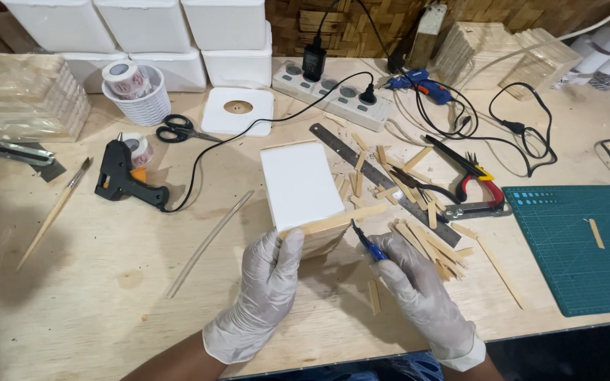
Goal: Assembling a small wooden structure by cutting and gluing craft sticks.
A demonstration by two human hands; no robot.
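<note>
Both my hands wear pale gloves. My left hand (266, 286) presses a long wooden stick (333, 221) against the near edge of a white box (299, 185) clad with wooden sticks on its sides. My right hand (414, 286) grips a blue-handled cutter (368, 243) whose tip meets the stick's right end. The box stands at the table's middle.
A black glue gun (125, 176) lies left, with a clear glue stick (210, 242) near it. A metal ruler (383, 182), red pliers (471, 180) and several cut sticks (428, 240) lie right. A green cutting mat (580, 243) sits far right; a power strip (333, 95), scissors (178, 129) and white bins (157, 32) behind.
</note>
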